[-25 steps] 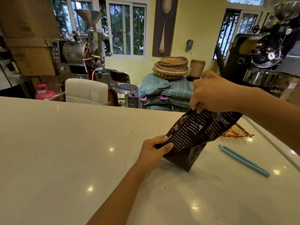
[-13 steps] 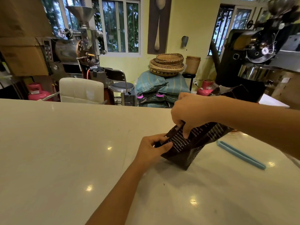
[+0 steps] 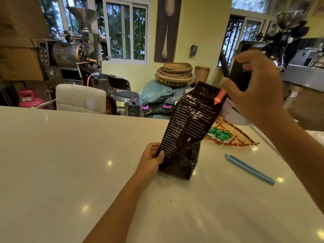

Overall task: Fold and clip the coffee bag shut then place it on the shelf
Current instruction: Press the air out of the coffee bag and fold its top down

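Note:
A dark brown coffee bag [image 3: 190, 130] with small white print and an orange tab near its top stands upright on the white counter [image 3: 70, 163], leaning slightly right, its top unfolded. My left hand [image 3: 150, 160] grips the bag's lower left edge. My right hand [image 3: 257, 86] hovers just right of the bag's top with fingers spread, holding nothing; a fingertip is close to the orange tab. A long light-blue bag clip [image 3: 249, 169] lies on the counter to the right of the bag, apart from both hands.
A flat woven tray [image 3: 231, 135] with green packets lies behind the bag on the counter. Beyond the counter's far edge stand a white chair [image 3: 80, 98], a stool [image 3: 125, 96], sacks with stacked baskets [image 3: 174, 73], and roasting machines left and right.
My right hand has let go of the bag's top and lifted up and to the right, fingers spreading. The pressed-down top has sprung upright. My left hand keeps its hold.

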